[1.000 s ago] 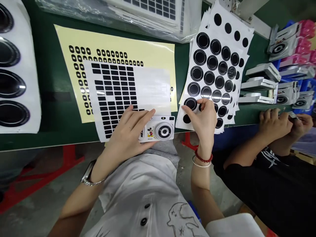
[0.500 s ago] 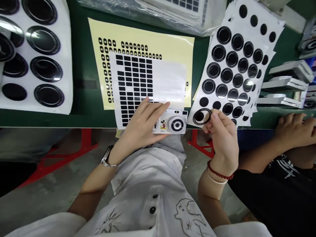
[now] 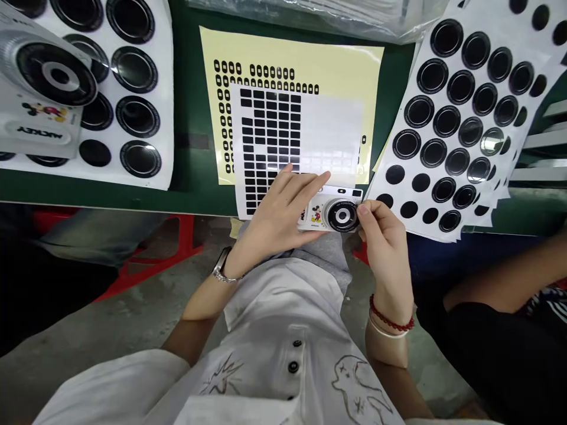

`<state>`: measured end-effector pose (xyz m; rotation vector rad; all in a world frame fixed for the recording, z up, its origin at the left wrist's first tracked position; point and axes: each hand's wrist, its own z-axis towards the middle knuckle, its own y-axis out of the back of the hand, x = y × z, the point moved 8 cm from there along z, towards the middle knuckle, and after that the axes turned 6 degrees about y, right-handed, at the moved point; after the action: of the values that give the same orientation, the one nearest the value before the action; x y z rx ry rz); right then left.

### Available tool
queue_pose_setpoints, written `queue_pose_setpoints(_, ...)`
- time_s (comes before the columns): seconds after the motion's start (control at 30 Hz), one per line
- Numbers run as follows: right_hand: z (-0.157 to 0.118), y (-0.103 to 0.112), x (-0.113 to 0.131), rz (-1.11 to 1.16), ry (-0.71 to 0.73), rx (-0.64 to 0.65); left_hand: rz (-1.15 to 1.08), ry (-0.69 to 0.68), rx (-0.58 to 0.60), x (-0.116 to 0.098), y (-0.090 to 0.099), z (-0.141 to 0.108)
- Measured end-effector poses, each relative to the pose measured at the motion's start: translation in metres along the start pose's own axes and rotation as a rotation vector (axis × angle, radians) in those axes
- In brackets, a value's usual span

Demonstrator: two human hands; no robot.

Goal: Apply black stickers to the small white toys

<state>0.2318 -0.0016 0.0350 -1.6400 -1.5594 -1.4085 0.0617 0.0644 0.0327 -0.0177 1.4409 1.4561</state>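
A small white camera point(image 3: 316, 215) with a Mickey print lies at the table's front edge, its lens facing up. My left hand point(image 3: 283, 209) is closed around the camera's left part, fingers over its top and thumb along its lower edge. Between the thumb and forefinger of my right hand point(image 3: 384, 233) is the right edge of a black ring sticker point(image 3: 331, 217). This ring lies over the camera's lens, around the white inner circle. Whether it is fully stuck down I cannot tell.
A white sheet of black rectangular stickers point(image 3: 266, 130) overlaps a yellow sticker sheet point(image 3: 345, 71). Sheets of round black stickers point(image 3: 447, 121) lie at right. Another Mickey camera point(image 3: 39, 127) is over a ring-sticker sheet point(image 3: 166, 106) at left. Plastic-wrapped sheets point(image 3: 332, 18) lie behind. A person's arm point(image 3: 505, 271) is at right.
My right hand has brought the ring sticker left from beside the round-sticker sheet onto the camera's lens. My left hand still holds the camera. A second camera has come into view at left.
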Motion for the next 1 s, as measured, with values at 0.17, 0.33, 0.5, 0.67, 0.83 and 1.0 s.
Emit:
queue_pose_setpoints(0.17,-0.001,-0.003,0.001,-0.087,0.061,-0.066,-0.001,0.010,0.013,0.001,-0.001,0.000)
queue_pose_setpoints(0.33,-0.004,-0.002,0.007,-0.143,0.099,-0.131,-0.007,0.009,0.008,0.001,0.000,0.000)
queue_pose_setpoints(0.5,-0.005,-0.002,0.006,-0.115,0.090,-0.144,-0.009,-0.001,-0.012,0.000,0.001,-0.001)
queue_pose_setpoints(0.67,-0.005,-0.005,-0.003,-0.076,0.030,-0.143,0.005,0.021,0.013,0.001,-0.001,-0.001)
queue_pose_setpoints(0.83,0.000,-0.002,-0.004,0.025,0.075,-0.126,0.017,0.005,0.007,0.000,0.000,-0.001)
queue_pose_setpoints(1.0,0.007,0.000,0.003,0.006,0.115,-0.052,-0.010,0.020,0.023,0.002,0.000,0.000)
